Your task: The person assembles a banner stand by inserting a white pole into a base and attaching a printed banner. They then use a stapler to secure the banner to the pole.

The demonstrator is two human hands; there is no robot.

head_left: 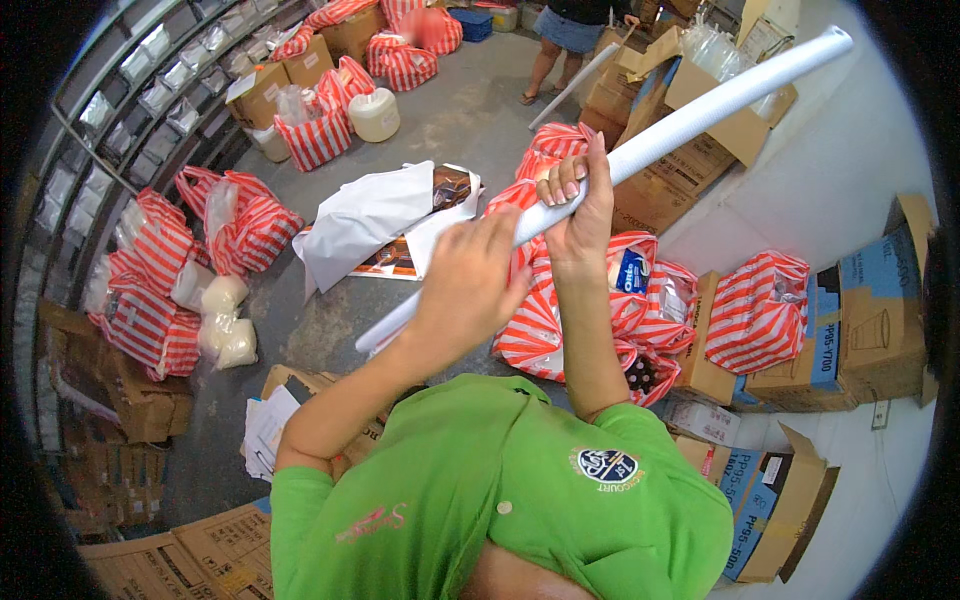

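Note:
A long white roll (690,112) with a finely textured surface slants across in front of me, its open far end at the upper right and its lower end near my left forearm. My right hand (580,205) is wrapped round its middle, with the fingertips showing over the near side. Lower down, my left hand (470,280) curls over the same roll, slightly blurred, and hides the part beneath it. Beyond my left hand, on the floor, lies a white sheet wrapping (365,220) with dark and orange printed pieces showing from it.
Red-and-white striped bags (760,310) stand along the right, others (245,220) at the left. Open cartons (690,150) line the right wall. Metal shelving (120,110) curves along the left. A white tub (375,115) sits farther back. Another person (570,40) stands at the top.

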